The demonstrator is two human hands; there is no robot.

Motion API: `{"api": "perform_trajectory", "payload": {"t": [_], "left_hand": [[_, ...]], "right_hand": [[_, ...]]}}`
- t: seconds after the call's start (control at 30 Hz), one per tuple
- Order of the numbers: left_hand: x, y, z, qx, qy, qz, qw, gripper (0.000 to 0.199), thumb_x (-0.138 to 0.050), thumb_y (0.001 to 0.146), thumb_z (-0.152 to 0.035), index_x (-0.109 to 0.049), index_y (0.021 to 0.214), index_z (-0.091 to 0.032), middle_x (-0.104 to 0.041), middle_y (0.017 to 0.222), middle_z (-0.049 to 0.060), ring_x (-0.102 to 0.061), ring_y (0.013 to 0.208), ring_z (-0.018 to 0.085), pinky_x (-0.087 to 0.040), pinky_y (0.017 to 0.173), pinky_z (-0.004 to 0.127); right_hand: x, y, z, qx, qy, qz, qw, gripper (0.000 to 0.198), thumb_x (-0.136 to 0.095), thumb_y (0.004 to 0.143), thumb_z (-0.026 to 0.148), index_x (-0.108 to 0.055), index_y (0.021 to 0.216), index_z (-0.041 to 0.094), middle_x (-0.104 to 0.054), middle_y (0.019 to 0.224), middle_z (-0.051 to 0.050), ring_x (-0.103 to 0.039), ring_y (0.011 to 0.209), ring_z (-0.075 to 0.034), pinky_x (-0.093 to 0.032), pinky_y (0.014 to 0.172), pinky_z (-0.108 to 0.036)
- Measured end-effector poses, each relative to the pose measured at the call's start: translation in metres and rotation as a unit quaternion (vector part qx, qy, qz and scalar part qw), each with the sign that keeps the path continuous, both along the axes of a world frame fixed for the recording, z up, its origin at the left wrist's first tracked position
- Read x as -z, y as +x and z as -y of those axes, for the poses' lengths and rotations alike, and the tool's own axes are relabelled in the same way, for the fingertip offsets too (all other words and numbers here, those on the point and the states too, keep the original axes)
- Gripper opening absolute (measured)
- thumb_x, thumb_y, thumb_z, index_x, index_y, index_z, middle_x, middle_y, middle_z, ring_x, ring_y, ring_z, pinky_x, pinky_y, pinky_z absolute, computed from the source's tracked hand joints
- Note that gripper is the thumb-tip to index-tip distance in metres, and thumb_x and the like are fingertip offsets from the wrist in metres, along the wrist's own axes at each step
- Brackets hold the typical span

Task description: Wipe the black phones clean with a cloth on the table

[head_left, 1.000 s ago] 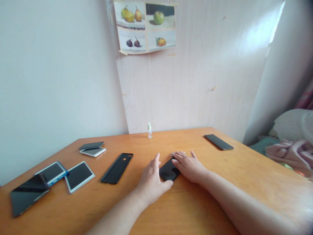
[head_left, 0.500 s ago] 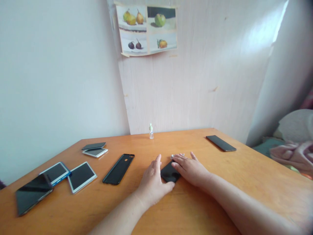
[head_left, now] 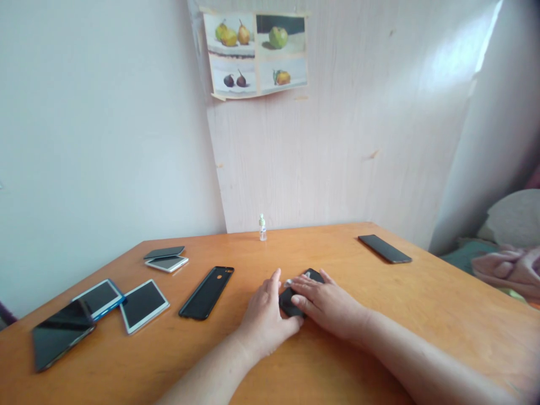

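A black smartphone (head_left: 289,305) lies flat on the table in front of me, partly covered by my hands. My left hand (head_left: 266,308) braces it, fingers along its left edge and thumb at the near corner. Across the phone's screen, my right hand (head_left: 316,295) presses a small white wipe (head_left: 288,283) under its outstretched fingers. Most of the wipe is hidden beneath that hand. To the left of my left hand is an empty black phone case (head_left: 206,293) with a camera cutout.
Several devices lie at the left, among them a white tablet (head_left: 144,305), a blue-edged one (head_left: 101,298) and a dark one (head_left: 61,334). Behind them sits a small stack (head_left: 166,263). A small pump bottle (head_left: 262,229) stands at the back; another dark phone (head_left: 385,249) lies back right.
My right hand has slid with the wipe toward the left and nearer across the screen, uncovering the phone's far end. My left hand stays at the phone's edge.
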State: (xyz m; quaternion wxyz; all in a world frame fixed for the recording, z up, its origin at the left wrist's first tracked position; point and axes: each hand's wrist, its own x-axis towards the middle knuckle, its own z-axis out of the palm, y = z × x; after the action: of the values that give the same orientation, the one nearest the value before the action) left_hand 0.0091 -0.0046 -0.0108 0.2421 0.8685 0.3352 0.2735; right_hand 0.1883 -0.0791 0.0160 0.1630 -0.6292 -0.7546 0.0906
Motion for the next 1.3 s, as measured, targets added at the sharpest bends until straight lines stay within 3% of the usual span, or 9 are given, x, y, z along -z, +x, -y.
{"api": "perform_trajectory", "payload": {"t": [0.1, 0.17, 0.37, 0.43, 0.7, 0.97, 1.03, 1.2, 1.3], "left_hand": [[-0.001, 0.001, 0.002, 0.002, -0.011, -0.009, 1.0, 0.097, -0.072, 0.066, -0.033, -0.023, 0.149, -0.017, -0.049, 0.138, 0.017, -0.047, 0.128, 0.033, -0.035, 0.108, 0.046], [-0.001, 0.0, 0.002, 0.003, -0.017, -0.01, 1.0, 0.096, -0.071, 0.066, -0.033, -0.023, 0.149, -0.018, -0.048, 0.138, 0.017, -0.046, 0.128, 0.033, -0.035, 0.108, 0.046], [0.004, -0.001, -0.002, 0.015, -0.006, -0.01, 1.0, 0.095, -0.07, 0.066, -0.033, -0.025, 0.147, -0.014, -0.05, 0.134, 0.019, -0.048, 0.125, 0.033, -0.037, 0.106, 0.046], [0.004, -0.001, -0.002, 0.015, -0.007, -0.016, 1.0, 0.096, -0.07, 0.066, -0.033, -0.025, 0.148, -0.012, -0.05, 0.134, 0.02, -0.049, 0.125, 0.033, -0.037, 0.106, 0.045], [-0.002, 0.0, 0.002, 0.0, -0.019, -0.023, 1.0, 0.093, -0.071, 0.066, -0.033, -0.028, 0.147, -0.017, -0.05, 0.136, 0.017, -0.048, 0.126, 0.033, -0.035, 0.108, 0.046], [0.001, -0.002, -0.002, 0.019, -0.023, -0.021, 0.999, 0.089, -0.069, 0.07, -0.04, -0.031, 0.146, -0.014, -0.047, 0.14, 0.02, -0.046, 0.128, 0.034, -0.035, 0.108, 0.046], [-0.002, -0.003, 0.0, 0.012, -0.026, -0.024, 0.999, 0.089, -0.069, 0.069, -0.039, -0.032, 0.146, -0.015, -0.047, 0.14, 0.019, -0.046, 0.129, 0.034, -0.035, 0.108, 0.046], [-0.006, -0.002, 0.004, -0.002, -0.03, -0.025, 0.999, 0.087, -0.071, 0.067, -0.034, -0.035, 0.144, -0.019, -0.047, 0.141, 0.016, -0.044, 0.131, 0.035, -0.034, 0.109, 0.046], [-0.005, -0.002, 0.004, -0.003, -0.026, -0.026, 0.999, 0.087, -0.071, 0.066, -0.033, -0.035, 0.144, -0.018, -0.048, 0.14, 0.016, -0.045, 0.13, 0.034, -0.034, 0.109, 0.045]], "right_hand": [[0.009, 0.021, -0.008, 0.118, 0.007, 0.037, 0.992, 0.055, -0.029, 0.099, 0.051, -0.047, 0.141, 0.021, -0.046, 0.147, -0.012, -0.038, 0.137, -0.032, -0.007, 0.113, -0.065], [0.009, 0.022, -0.007, 0.126, 0.005, 0.045, 0.991, 0.056, -0.03, 0.099, 0.051, -0.047, 0.142, 0.019, -0.046, 0.146, -0.013, -0.038, 0.137, -0.032, -0.008, 0.113, -0.063], [-0.01, -0.016, 0.016, -0.076, -0.01, -0.009, 0.997, 0.057, -0.027, 0.099, 0.055, -0.038, 0.148, 0.027, -0.04, 0.151, -0.006, -0.033, 0.141, -0.026, -0.011, 0.118, -0.051], [-0.013, -0.019, 0.019, -0.098, -0.02, -0.011, 0.995, 0.055, -0.024, 0.1, 0.054, -0.039, 0.147, 0.029, -0.041, 0.151, -0.004, -0.033, 0.141, -0.025, -0.011, 0.118, -0.052], [0.006, 0.02, 0.0, 0.095, 0.001, 0.085, 0.992, 0.055, -0.031, 0.099, 0.049, -0.054, 0.134, 0.014, -0.051, 0.141, -0.018, -0.042, 0.134, -0.033, -0.017, 0.112, -0.061], [-0.015, -0.021, 0.026, -0.086, -0.031, -0.016, 0.996, 0.056, -0.025, 0.099, 0.055, -0.05, 0.14, 0.025, -0.048, 0.145, -0.008, -0.041, 0.136, -0.026, -0.023, 0.116, -0.046], [-0.014, -0.013, 0.022, -0.063, -0.026, -0.009, 0.998, 0.055, -0.025, 0.1, 0.053, -0.053, 0.138, 0.025, -0.05, 0.144, -0.008, -0.042, 0.135, -0.026, -0.025, 0.115, -0.045], [0.002, 0.021, 0.001, 0.1, -0.004, 0.063, 0.993, 0.056, -0.032, 0.097, 0.053, -0.058, 0.13, 0.017, -0.055, 0.137, -0.017, -0.049, 0.129, -0.033, -0.026, 0.111, -0.054], [0.005, 0.016, 0.002, 0.118, 0.008, 0.076, 0.99, 0.057, -0.034, 0.096, 0.054, -0.06, 0.127, 0.014, -0.055, 0.136, -0.019, -0.049, 0.127, -0.034, -0.027, 0.11, -0.053]]}}
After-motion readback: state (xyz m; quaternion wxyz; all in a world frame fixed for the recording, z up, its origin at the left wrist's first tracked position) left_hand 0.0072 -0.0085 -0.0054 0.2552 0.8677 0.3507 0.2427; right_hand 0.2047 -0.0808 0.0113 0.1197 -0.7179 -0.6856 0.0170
